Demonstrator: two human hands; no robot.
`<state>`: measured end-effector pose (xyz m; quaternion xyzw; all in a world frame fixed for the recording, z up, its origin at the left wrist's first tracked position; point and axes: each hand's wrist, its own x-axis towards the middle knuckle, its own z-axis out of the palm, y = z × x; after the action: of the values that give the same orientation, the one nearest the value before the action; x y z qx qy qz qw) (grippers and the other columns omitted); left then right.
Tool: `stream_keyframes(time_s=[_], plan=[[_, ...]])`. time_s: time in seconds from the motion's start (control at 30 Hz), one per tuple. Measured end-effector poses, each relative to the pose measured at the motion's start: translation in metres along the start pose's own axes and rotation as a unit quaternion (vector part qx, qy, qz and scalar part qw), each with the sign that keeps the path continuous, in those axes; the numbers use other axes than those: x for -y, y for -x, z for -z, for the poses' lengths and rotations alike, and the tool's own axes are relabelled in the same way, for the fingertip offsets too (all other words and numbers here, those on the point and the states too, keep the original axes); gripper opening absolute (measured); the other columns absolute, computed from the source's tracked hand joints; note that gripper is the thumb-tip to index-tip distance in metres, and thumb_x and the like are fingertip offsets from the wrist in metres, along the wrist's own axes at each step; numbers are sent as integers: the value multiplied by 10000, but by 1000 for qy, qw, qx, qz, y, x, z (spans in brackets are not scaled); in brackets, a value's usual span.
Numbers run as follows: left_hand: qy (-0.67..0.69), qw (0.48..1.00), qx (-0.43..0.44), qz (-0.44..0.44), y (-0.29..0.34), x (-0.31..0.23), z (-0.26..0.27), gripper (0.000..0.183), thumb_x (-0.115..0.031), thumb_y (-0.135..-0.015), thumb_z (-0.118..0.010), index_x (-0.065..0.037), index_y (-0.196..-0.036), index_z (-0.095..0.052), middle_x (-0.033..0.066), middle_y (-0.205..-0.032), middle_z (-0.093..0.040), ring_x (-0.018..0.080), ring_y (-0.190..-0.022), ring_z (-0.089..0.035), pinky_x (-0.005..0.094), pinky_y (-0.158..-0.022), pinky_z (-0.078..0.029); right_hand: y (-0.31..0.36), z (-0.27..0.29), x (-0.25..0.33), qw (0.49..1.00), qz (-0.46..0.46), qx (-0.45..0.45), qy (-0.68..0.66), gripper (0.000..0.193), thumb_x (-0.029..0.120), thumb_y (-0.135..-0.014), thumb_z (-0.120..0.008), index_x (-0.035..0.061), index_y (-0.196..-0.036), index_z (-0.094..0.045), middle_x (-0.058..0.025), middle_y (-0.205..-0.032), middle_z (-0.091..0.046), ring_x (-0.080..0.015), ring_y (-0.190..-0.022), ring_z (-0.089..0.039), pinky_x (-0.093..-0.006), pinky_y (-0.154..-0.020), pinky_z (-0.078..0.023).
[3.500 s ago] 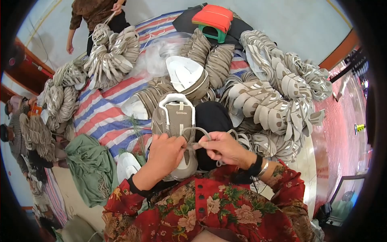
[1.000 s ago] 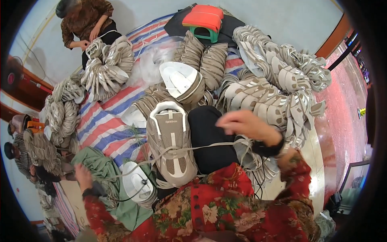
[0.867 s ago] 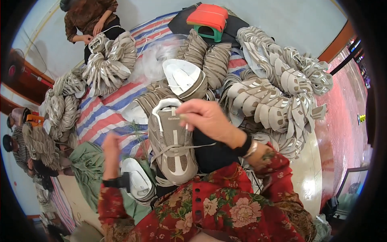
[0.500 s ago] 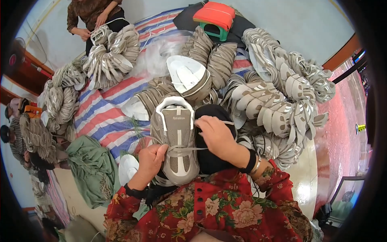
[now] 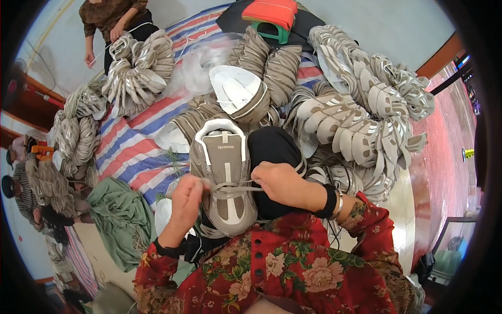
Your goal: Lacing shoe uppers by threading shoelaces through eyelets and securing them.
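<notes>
A taupe and cream sneaker upper (image 5: 225,159) rests in front of me, toe toward my body and the white-lined collar at the far end. A flat beige shoelace (image 5: 228,187) crosses its throat. My left hand (image 5: 187,200) is closed in a pinch on the lace at the shoe's left side. On the right side, my right hand (image 5: 282,184) pinches the other part of the lace, above my black-clad knee (image 5: 272,152). Between my hands the lace lies in overlapping strands over the tongue; I cannot make out whether it is knotted.
Bundled shoe uppers are heaped at right (image 5: 348,125) and upper left (image 5: 137,70). Beyond the shoe lies another upper with a white insole board (image 5: 238,91). A red-topped green stool (image 5: 272,18), striped sheet (image 5: 133,152) and green cloth (image 5: 117,220) surround me. Other people work at left.
My right hand has come down from beside the tongue to the lace. My left hand has risen slightly. At the upper left, a person's hand has moved away from their bundle, drawing a white strand.
</notes>
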<state>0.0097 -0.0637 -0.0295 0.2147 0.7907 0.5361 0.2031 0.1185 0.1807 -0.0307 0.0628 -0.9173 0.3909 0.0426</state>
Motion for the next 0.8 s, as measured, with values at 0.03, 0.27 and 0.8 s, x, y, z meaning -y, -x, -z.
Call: stream_keyframes(time_s=[0.03,0.27,0.8], plan=[[0,1000,3,0,2,-5,3,168,-137,-906,-571,-9,-800,-597,41,-671,-536,145,-629,-507,278,-584,-407,3,0,1,998,-35,49,-10,98,97,-844,-579,27,-903,-613,-144,-803,-605,-351,-806,-602,-411,-703,-485],[-183,965,161,-94,3,-1,36,140,-138,-887,-617,-19,-846,-679,79,-746,-624,136,-661,-598,289,-592,-459,14,-5,11,996,-64,54,9,157,197,-867,-577,52,-826,-622,-142,-723,-636,-357,-685,-633,-438,-619,-501],[49,997,50,26,15,11,2,168,-152,-902,-605,0,-848,-651,-26,-711,-590,44,-662,-503,216,-600,-417,-2,-13,9,966,152,-51,201,102,110,-825,-592,48,-784,-522,-77,-744,-461,-230,-631,-557,-307,-493,-478]])
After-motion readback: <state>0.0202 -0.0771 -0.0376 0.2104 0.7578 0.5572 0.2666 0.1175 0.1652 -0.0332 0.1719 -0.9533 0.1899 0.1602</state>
